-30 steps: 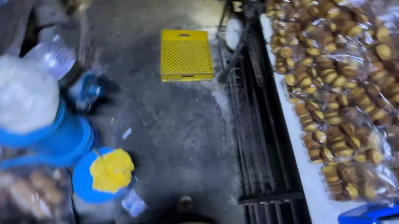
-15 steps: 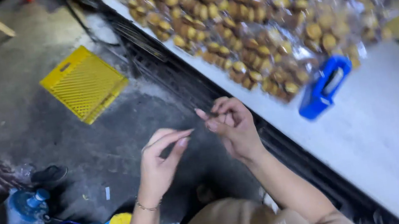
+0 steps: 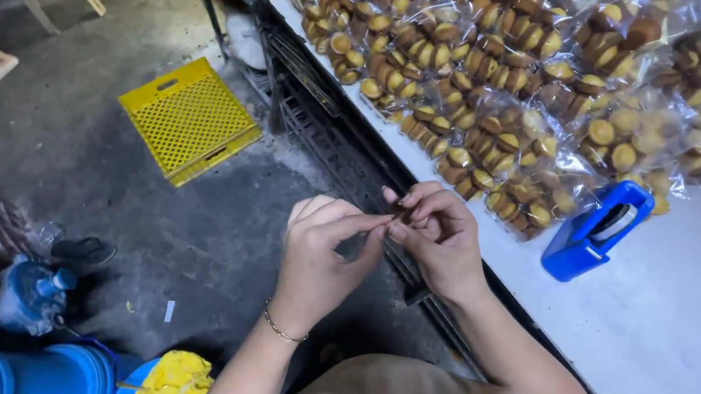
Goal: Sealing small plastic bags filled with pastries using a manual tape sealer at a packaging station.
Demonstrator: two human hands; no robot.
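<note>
While both hands meet near the white tabletop (image 3: 665, 317), left hand (image 3: 319, 262) and right hand (image 3: 440, 239) fingers pinch a thin strip (image 3: 391, 219) between them.

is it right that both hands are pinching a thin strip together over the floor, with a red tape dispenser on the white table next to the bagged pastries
Not quite: the tape dispenser is blue, not red, as the head view shows. The rest holds: the left hand and right hand pinch a thin strip together over the floor, and the dispenser sits on the white table next to the bagged pastries.
</note>
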